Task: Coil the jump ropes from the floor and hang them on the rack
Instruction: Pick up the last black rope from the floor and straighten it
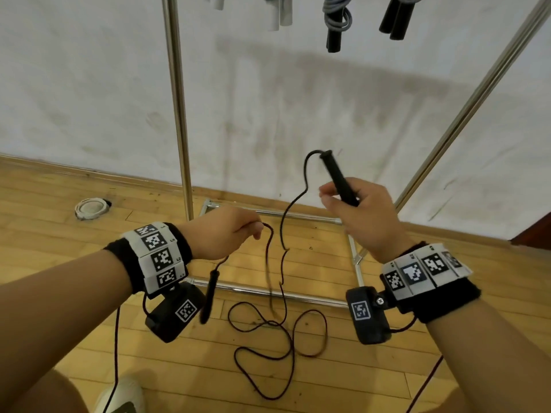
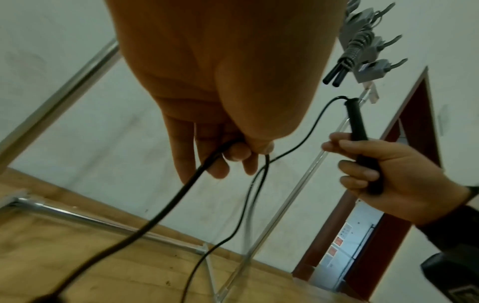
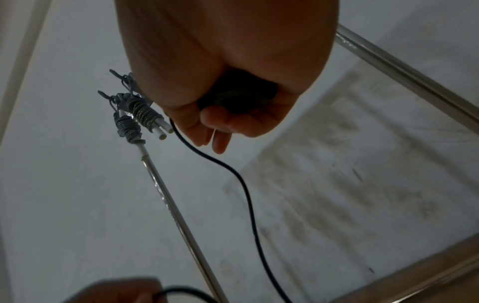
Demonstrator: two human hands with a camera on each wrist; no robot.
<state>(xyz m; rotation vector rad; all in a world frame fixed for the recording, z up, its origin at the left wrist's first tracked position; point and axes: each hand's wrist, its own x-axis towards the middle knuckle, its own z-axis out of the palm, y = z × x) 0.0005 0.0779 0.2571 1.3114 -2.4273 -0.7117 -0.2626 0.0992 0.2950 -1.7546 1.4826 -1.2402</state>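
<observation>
Right hand (image 1: 362,216) wraps handle (image 1: 338,177), long axis tilted up toward rack (image 1: 179,108). Left hand (image 1: 222,232) pinches rope (image 1: 283,222) beside it. Slack hangs between, loops on floor (image 1: 89,308) below. Second handle (image 1: 210,293) dangles under left wrist.

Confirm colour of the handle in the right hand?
Black handle, gripped by the right hand; clearest in the head view.

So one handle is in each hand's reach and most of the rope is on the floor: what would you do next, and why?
Probably bring the left hand across to the right hand to lay a first loop against the handle it grips. The left hand pinches the black rope a little way down, the second handle dangles below it, and most of the rope lies loose on the wooden floor.
</observation>
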